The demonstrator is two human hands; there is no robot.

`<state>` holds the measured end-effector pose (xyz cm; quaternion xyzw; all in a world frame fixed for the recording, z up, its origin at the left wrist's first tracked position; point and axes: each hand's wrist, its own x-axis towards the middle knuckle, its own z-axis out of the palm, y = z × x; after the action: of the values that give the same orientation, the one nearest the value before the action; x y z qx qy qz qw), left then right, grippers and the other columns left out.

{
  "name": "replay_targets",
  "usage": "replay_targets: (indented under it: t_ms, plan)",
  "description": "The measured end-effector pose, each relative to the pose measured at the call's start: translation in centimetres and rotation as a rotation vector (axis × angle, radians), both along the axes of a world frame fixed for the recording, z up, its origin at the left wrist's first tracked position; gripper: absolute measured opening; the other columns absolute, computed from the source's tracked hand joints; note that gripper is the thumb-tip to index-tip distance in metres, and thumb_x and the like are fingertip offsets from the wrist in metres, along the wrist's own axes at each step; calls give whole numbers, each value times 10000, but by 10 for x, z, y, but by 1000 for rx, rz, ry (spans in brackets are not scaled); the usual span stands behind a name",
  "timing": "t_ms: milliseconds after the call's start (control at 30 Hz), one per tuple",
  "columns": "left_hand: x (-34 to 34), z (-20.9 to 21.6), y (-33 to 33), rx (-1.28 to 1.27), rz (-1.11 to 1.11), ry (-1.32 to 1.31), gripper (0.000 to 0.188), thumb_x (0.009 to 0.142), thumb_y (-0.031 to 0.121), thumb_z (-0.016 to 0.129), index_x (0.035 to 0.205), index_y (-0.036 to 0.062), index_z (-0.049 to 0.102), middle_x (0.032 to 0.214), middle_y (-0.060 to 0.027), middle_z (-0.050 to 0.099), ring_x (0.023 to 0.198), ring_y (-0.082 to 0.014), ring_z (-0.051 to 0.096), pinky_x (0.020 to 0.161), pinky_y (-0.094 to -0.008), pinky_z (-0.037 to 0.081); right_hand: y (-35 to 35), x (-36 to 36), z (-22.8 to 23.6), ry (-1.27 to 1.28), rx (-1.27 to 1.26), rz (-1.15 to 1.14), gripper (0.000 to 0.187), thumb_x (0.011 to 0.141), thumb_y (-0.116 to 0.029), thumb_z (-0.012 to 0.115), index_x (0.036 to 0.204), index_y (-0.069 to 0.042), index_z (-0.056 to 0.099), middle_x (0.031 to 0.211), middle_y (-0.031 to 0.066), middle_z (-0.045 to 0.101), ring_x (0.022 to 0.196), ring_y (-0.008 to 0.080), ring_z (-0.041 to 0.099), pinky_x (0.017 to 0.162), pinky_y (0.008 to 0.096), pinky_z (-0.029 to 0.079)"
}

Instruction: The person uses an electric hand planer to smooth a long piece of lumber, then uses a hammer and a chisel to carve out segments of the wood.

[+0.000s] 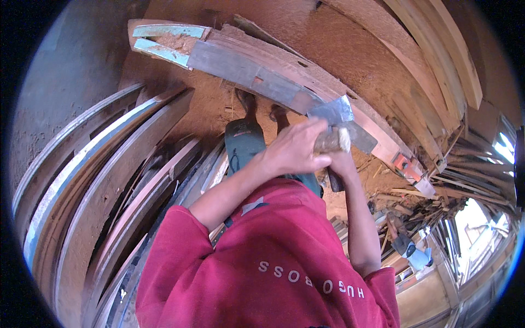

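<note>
My left hand (298, 143) is closed around a short, rough piece of wood (330, 141) with a pale, frayed end. Close beside it, my right hand (342, 163) is partly hidden by the wood and grips a dark handle (334, 180) that sticks out below. Just beyond my fingers is a broad, shiny metal blade (340, 109), slightly blurred; how it joins the handle is hidden. Both hands are held over the near edge of a long workbench (240, 68) with a grey board along its side.
Turquoise strips (167, 31) and wood shavings lie at the bench's left end. An orange tool (407, 167) sits at its right end. Long boards (104, 202) lean on the left, and more planks (437, 65) stand at far right. Another person (407, 249) is at lower right near scrap wood.
</note>
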<state>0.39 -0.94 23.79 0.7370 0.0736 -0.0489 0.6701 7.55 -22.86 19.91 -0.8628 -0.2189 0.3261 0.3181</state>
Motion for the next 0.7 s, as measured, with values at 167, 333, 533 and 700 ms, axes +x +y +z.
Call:
replay_targets:
  t_ms: [167,333,533,700]
  plan:
    - [36,-13,27,272,7,-275,422,694,342,813,998,111,632,814,-127,680,749,-356,689,639,-476,546,29,-12,49,261,-268,-221,230,920,-180,659,982,20,565,697,109,614,536,172,627,457,345,496]
    - [56,-24,28,303,78,-402,332,673,293,817,879,120,623,741,-122,673,703,-368,671,613,-475,539,6,-18,66,173,-220,-341,286,944,-258,676,949,5,563,684,68,579,568,152,552,531,342,461]
    - [56,-38,34,291,23,-282,398,665,430,832,893,131,701,743,-138,699,715,-359,696,656,-462,564,13,-6,95,215,-188,-407,231,991,-231,627,960,-32,514,637,21,532,451,98,522,391,262,425]
    - [60,-43,43,254,36,-265,382,666,421,830,876,126,708,780,-135,713,737,-352,701,667,-454,567,12,1,104,22,-167,-264,228,998,-217,620,949,-24,509,625,27,538,440,109,526,391,262,421]
